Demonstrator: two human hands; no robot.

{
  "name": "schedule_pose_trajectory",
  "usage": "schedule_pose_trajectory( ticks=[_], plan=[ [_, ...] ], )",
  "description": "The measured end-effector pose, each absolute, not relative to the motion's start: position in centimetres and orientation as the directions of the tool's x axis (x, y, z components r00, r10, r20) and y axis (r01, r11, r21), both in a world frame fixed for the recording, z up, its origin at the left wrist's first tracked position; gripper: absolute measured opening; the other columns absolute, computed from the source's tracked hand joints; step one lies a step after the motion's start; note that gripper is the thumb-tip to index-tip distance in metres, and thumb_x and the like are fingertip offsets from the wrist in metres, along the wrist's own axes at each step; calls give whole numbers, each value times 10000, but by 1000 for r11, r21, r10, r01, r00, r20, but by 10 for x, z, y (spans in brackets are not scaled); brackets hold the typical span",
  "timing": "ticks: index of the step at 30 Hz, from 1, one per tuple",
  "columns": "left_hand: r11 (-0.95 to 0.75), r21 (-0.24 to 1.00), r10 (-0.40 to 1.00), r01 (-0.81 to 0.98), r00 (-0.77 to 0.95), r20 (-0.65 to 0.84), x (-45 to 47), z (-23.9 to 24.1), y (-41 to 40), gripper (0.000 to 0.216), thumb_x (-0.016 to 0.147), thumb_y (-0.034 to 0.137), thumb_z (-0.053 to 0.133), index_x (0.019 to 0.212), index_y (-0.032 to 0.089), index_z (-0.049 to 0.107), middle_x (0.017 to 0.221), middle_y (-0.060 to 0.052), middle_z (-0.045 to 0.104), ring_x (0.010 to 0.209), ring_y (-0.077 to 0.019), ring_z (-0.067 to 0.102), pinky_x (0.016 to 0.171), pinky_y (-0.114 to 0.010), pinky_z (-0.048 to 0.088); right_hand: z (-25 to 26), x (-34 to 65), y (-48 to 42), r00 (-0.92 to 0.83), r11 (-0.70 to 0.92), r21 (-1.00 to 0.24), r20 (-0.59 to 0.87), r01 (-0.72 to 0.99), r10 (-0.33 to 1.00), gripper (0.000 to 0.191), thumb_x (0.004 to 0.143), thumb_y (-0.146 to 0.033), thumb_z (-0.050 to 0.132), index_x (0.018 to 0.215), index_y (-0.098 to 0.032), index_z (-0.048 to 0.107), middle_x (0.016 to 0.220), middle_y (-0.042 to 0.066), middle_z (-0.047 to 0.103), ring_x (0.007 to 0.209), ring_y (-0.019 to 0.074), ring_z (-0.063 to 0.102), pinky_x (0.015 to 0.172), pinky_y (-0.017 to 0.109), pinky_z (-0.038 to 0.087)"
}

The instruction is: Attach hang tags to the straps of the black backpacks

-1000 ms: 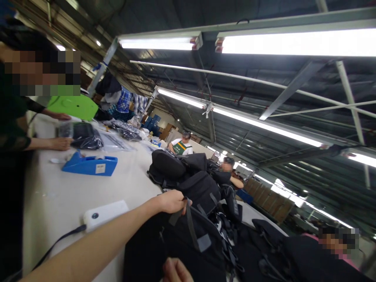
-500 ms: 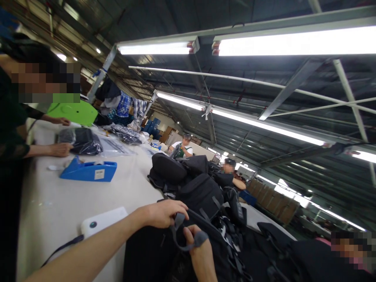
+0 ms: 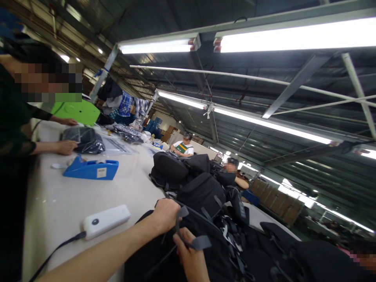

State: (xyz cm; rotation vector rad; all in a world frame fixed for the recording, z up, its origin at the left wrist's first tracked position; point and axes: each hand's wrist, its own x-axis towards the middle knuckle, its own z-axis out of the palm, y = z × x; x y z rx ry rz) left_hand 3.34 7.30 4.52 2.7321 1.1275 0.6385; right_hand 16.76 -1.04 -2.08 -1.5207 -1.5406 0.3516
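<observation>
A grey webbing strap (image 3: 202,243) loops between my two hands above a black backpack (image 3: 152,250). My left hand (image 3: 167,214) is closed in a fist on the strap's upper part, and a short flap of it sticks out beyond the knuckles. Lower and closer to me, my right hand (image 3: 189,248) pinches the strap between thumb and fingers, its loose end pointing right. The bag under my hands is dark, so its details are hard to make out.
More black backpacks (image 3: 202,192) are piled ahead. Left on the table (image 3: 141,168) lie a white device with a cable (image 3: 107,221) and a blue tape dispenser (image 3: 91,169). A co-worker's hands (image 3: 67,147) hold a plastic-wrapped dark item (image 3: 84,139). Other people sit farther back.
My left hand has turned and closed into a fist on the strap. My right hand has shifted slightly left. A person in the background has lowered their arms.
</observation>
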Motion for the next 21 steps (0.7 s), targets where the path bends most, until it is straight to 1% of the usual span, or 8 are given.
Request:
schedule_pose_trajectory(
  ticks=[4,8,10,11,13,15,18,21],
  plan=[
    [-661,239,748,712,599,285,43,50,78,227,949,346,619,938,125,669,978,-55,701,957,-194,677,886,-413,574,-10,162,-13,20,347,-503,590,791,807,307,920,-474,512,861,-252,716,783,24,715,729,208,648,707,268,488],
    [-678,233,733,697,618,284,44,49,84,244,951,363,614,932,126,668,957,-54,700,930,-189,679,870,-404,578,17,162,-7,-4,389,-413,681,823,732,250,947,-380,516,857,-268,721,844,22,739,799,206,686,762,258,480],
    [-714,242,699,657,648,301,40,46,84,240,950,355,614,923,124,673,941,-58,705,924,-192,682,862,-401,578,26,163,0,49,359,-467,661,808,749,160,903,-336,586,916,-278,735,808,12,733,771,202,683,731,262,471],
    [-735,248,677,631,666,313,38,44,84,205,945,319,618,918,124,677,941,-63,709,929,-196,683,864,-398,576,29,164,5,87,339,-523,630,782,772,179,865,-328,627,997,-275,736,754,7,722,713,199,673,692,268,472],
    [-775,259,631,576,698,339,32,40,83,96,911,191,619,890,129,689,941,-82,718,945,-217,685,867,-387,566,28,166,16,193,272,-689,518,672,833,465,779,-344,682,1225,-211,665,600,-18,656,540,179,606,560,272,455],
    [-798,277,602,534,712,362,24,37,83,124,842,72,598,807,137,697,900,-107,719,930,-255,688,846,-384,555,24,168,26,284,169,-841,353,514,892,768,714,-405,693,1389,-89,509,512,-49,577,420,151,509,412,251,363],
    [-816,334,576,472,706,412,11,36,85,165,764,44,597,647,145,652,833,-129,694,900,-306,668,816,-409,526,18,171,33,320,113,-942,218,316,922,978,654,-495,699,1430,4,376,573,-30,593,453,142,521,354,203,270],
    [-842,427,521,329,701,487,2,40,86,178,724,95,629,567,161,576,845,-91,675,939,-280,616,863,-387,470,18,173,29,277,167,-972,207,163,938,921,618,-497,759,1359,-54,438,619,-28,609,512,125,533,382,167,275]
  ],
)
